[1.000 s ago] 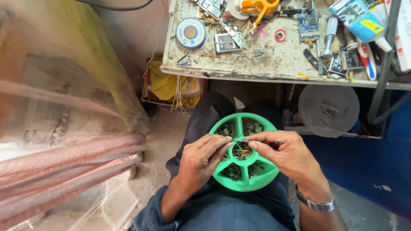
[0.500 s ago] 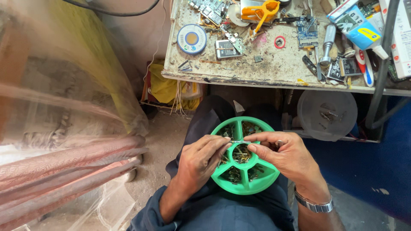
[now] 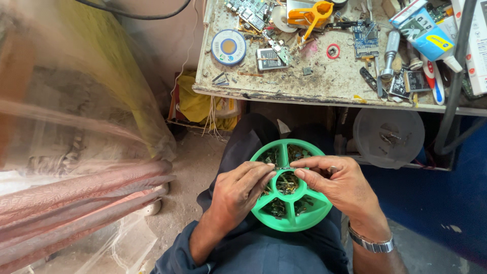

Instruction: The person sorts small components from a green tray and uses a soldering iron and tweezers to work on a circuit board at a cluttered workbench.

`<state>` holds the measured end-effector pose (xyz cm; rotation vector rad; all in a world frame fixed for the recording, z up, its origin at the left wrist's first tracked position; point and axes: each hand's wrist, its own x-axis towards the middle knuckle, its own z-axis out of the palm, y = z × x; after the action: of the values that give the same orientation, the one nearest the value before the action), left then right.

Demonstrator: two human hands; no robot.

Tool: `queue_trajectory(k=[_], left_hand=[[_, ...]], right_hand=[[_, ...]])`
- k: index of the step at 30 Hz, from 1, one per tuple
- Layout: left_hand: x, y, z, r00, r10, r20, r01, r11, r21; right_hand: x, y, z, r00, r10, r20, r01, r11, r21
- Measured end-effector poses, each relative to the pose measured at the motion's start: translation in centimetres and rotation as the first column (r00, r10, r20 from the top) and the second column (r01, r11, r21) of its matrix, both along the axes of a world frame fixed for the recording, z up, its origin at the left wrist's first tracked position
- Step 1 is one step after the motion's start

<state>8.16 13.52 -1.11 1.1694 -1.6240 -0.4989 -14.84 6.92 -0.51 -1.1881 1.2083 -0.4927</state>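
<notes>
Cluttered workbench up front, boards and tools all over it. Green round parts tray sits on the lap, compartments full of small components. Left hand and right hand meet over the tray's hub, fingertips pressed together, both pinching one thin metal part. Part is out of the tray, held between the hands; still in hand, not placed anywhere.
</notes>
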Motion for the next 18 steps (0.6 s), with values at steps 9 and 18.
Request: queue_trajectory(k=[9,18], left_hand=[[1.1,-2.1,2.0,0.994,0.032,0.108,-0.026,0.998,-0.059],[4.1,-5.6,4.5,0.944,0.283,0.167,-0.26,0.954,-0.149]], right_hand=[[1.9,-2.1,2.6,1.0,0.007,-0.023,-0.01,0.988,-0.154],[5.7,-9.2,6.7,0.968,-0.118,-0.222,-0.026,0.833,-0.552]])
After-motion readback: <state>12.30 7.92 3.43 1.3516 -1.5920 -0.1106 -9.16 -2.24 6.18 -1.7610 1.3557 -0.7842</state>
